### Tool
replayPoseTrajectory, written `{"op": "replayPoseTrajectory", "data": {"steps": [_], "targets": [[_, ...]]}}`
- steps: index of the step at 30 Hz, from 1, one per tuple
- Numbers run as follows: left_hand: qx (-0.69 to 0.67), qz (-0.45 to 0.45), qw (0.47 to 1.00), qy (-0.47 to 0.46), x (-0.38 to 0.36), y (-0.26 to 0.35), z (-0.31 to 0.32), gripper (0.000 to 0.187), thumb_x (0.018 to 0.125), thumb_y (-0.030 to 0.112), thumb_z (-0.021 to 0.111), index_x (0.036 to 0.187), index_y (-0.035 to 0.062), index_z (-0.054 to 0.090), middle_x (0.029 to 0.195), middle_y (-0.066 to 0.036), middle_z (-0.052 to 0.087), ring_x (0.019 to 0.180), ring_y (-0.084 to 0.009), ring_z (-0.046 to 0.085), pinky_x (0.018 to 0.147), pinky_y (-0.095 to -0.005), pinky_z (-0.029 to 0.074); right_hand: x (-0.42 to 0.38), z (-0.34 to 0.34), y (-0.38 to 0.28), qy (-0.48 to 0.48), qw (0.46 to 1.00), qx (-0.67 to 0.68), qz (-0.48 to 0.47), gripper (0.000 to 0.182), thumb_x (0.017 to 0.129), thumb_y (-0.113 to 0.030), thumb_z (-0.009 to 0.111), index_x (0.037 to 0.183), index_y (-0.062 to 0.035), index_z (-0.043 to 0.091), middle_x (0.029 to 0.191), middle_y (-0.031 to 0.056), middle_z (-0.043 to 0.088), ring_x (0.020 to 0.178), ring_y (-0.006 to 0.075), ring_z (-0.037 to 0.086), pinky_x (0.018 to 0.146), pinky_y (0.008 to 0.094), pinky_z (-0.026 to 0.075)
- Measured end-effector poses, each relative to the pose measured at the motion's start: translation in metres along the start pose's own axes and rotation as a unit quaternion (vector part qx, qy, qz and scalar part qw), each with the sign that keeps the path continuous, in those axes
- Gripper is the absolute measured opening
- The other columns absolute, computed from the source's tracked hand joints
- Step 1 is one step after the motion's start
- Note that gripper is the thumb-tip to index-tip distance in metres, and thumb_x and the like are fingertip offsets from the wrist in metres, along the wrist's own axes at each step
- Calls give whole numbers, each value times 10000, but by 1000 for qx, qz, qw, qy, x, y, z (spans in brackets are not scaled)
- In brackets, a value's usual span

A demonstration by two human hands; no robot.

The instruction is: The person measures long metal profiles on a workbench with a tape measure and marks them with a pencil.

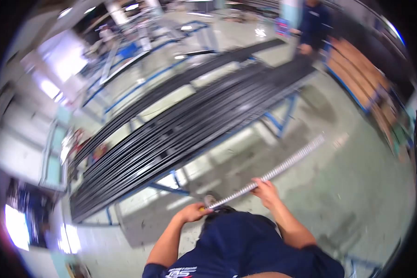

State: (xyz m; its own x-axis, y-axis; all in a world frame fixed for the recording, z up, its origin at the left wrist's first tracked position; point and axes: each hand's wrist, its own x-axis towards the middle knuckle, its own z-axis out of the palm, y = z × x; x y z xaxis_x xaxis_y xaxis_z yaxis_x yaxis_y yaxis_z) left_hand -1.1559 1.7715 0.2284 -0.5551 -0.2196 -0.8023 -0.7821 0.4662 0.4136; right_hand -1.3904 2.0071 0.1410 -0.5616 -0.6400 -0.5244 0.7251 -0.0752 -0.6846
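A long, thin silvery strip (289, 162) with close, even cross marks runs slantwise in front of my body; blur hides its exact kind. My left hand (193, 212) is closed on its near end, where a small yellow bit shows by the fingers. Farther along, my right hand (265, 192) grips the strip from below with thumb and fingers. Beyond my right hand the strip's far part sticks out freely over the floor. Ahead of both hands, apart from them, lie many long black profiles (204, 111) side by side on a blue-legged stand (171, 188).
Another person (313, 28) in dark clothes stands at the far end of the profiles. To the right is a rack with brown boards (356, 69). Blue frames (139, 88) stand behind the profiles. A shoe (210, 199) shows below my hands on the pale green floor (319, 199).
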Motion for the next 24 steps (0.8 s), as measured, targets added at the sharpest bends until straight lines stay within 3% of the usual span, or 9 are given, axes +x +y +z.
{"op": "replayPoseTrajectory", "data": {"steps": [2, 6, 12, 14, 16, 19, 21, 22, 24], "targets": [[37, 51, 998, -4, 0, -3, 9, 768, 871, 699, 535, 1250, 36, 624, 1191, -225, 645, 1139, -364, 596, 979, -424, 448, -9, -20, 7, 5, 1000, 21, -2, 302, 1007, -268, 566, 1198, -35, 579, 1025, 125, 669, 927, 252, 662, 832, 408, 540], [76, 67, 995, 5, -5, 4, 26, 791, 820, 704, 585, 1210, 15, 597, 1153, -224, 652, 1113, -370, 608, 938, -427, 466, -28, -51, 33, -8, 1000, 26, 12, 303, 1008, -302, 566, 1174, -48, 564, 953, 113, 671, 851, 244, 663, 762, 377, 531], [-18, 173, 983, 59, 1, 6, 66, 742, 678, 389, 858, 1229, 32, 510, 1082, -206, 650, 1052, -376, 620, 893, -418, 489, -46, -20, 44, -66, 995, -60, 53, 285, 1016, -290, 553, 1180, -57, 563, 921, 120, 684, 774, 222, 668, 725, 340, 520], [-31, 255, 958, 130, 3, 12, 75, 744, 713, 355, 841, 1274, 33, 473, 1106, -200, 626, 1039, -349, 610, 897, -412, 481, -45, -8, 40, -99, 988, -107, 53, 333, 1013, -275, 558, 1264, -59, 525, 1016, 110, 678, 824, 200, 667, 741, 316, 512], [-41, 229, 962, 142, -10, 32, 74, 777, 715, 320, 845, 1319, 45, 441, 1136, -192, 618, 1079, -337, 600, 929, -403, 478, -50, 11, 32, -189, 955, -227, -21, 433, 1008, -267, 562, 1380, -79, 445, 1154, 90, 635, 911, 186, 655, 767, 297, 499], [-207, 340, 882, 251, -10, 53, 78, 818, 731, 280, 840, 1385, 73, 393, 1196, -145, 599, 1113, -250, 585, 958, -376, 477, -54, 33, 25, -267, 937, -225, 3, 614, 996, -217, 564, 1534, -146, 279, 1410, 90, 457, 1087, 172, 582, 869, 310, 479], [-399, 342, 835, 164, -19, 68, 81, 822, 763, 225, 802, 1427, 81, 339, 1236, -117, 568, 1102, -193, 568, 930, -354, 490, -58, 54, 26, -308, 935, -168, 41, 626, 1021, -269, 508, 1562, -151, 216, 1453, 64, 418, 1182, 188, 538, 969, 342, 460], [-302, 349, 833, 305, -22, 76, 84, 802, 757, 104, 762, 1412, 98, 299, 1089, -95, 581, 949, -185, 588, 827, -322, 512, -62, 71, 23, -277, 945, -152, 83, 643, 1039, -384, 462, 1569, -150, 183, 1467, 45, 402, 1279, 180, 469, 1054, 367, 411], [-340, 342, 828, 285, -35, 89, 86, 842, 720, 113, 717, 1439, 123, 279, 1174, -157, 513, 1063, -282, 537, 928, -379, 465, -73, 88, 19, -388, 920, -53, 30, 758, 979, -574, 475, 1558, -156, 219, 1484, 39, 381, 1369, 203, 387, 1123, 370, 345]]}}
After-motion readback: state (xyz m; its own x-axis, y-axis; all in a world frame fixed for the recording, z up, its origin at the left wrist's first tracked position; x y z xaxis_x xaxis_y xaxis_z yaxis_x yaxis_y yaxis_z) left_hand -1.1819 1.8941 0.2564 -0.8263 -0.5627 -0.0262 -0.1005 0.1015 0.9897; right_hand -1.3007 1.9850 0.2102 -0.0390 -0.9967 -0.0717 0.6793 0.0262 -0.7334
